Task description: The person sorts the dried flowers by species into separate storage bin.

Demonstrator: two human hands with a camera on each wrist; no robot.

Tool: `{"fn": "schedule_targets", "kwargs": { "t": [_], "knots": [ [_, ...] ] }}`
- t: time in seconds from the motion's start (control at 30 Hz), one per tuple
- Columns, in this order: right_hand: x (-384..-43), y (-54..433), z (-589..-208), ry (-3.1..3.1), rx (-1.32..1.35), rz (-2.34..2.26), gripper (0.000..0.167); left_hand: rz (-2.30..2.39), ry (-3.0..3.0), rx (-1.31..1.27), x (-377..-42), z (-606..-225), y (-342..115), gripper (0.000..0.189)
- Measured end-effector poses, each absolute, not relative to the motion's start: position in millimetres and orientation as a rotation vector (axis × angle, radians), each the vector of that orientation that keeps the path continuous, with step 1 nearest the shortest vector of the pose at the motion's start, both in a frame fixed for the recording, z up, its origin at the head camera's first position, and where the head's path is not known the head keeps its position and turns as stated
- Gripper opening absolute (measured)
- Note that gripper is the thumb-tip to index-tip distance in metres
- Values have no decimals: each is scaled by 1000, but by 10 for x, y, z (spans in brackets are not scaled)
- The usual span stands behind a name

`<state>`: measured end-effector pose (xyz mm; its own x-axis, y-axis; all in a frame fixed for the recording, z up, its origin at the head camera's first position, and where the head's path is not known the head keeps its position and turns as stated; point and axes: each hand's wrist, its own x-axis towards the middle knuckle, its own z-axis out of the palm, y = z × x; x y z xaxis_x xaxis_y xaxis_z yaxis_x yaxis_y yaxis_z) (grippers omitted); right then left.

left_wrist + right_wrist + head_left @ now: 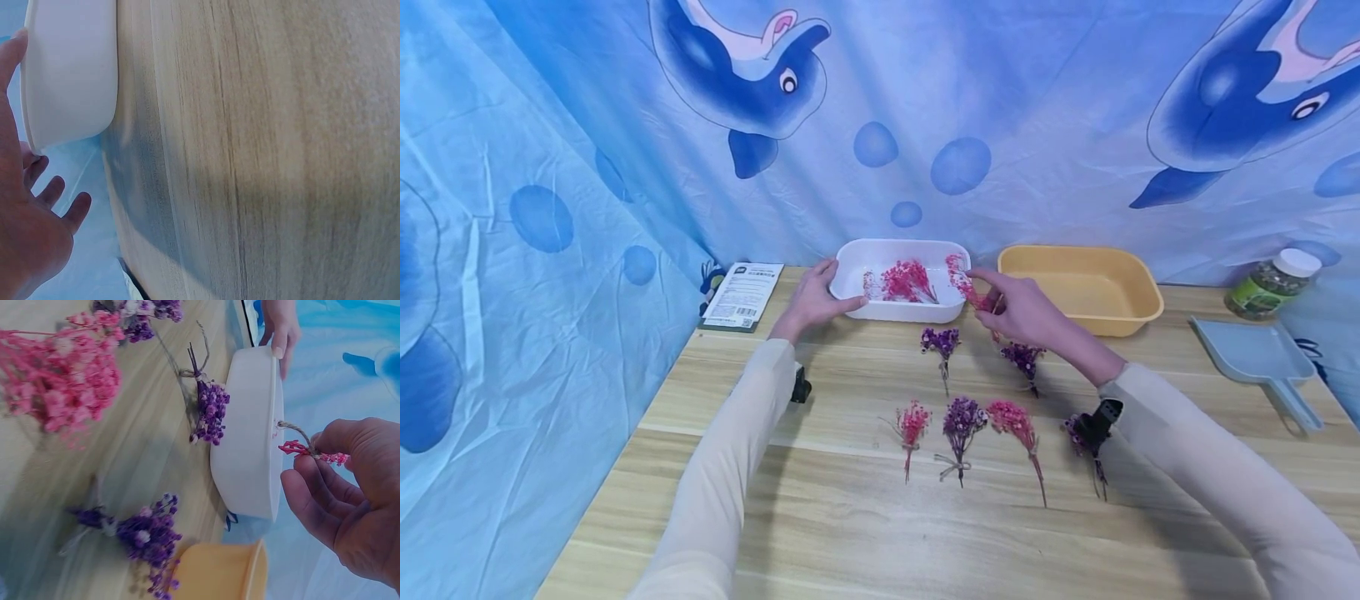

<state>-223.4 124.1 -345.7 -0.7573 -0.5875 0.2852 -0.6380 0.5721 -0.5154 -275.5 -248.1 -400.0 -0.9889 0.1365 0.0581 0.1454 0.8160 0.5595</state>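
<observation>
My left hand (pixel 812 298) holds the left end of a white plastic basin (pixel 895 312), thumb on the near rim and index finger at the end; its other fingers hang free in the left wrist view. Inside the basin lie pink dried flowers (pixel 907 279). My right hand (pixel 1021 310) pinches a small pink dried flower bunch (pixel 332 458) by its twine-tied stems, over the basin's right end. Nearest to that hand on the table are a purple bunch (pixel 1023 357) and another purple bunch (pixel 941 342).
Nearer lie a pink bunch (pixel 913 423), a purple bunch (pixel 962 421), a second pink bunch (pixel 1012 419) and a purple bunch (pixel 1097 467) partly behind my right wrist camera. A yellow basin (pixel 1138 312), lidded jar (pixel 1262 287), dustpan (pixel 1251 350) and white packet (pixel 743 293) stand around.
</observation>
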Motion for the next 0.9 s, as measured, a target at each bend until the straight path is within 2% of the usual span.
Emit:
{"fn": "schedule_targets", "kwargs": {
  "t": [0.2,0.9],
  "knots": [
    [-2309,1089,-3410,-2761,1136,992,64,-935,-2979,-219,-2756,-4002,-2472,108],
    [-2702,498,-3280,-2822,1212,439,61,-951,-2976,-217,-2745,-4001,-2471,109]
  ]
}}
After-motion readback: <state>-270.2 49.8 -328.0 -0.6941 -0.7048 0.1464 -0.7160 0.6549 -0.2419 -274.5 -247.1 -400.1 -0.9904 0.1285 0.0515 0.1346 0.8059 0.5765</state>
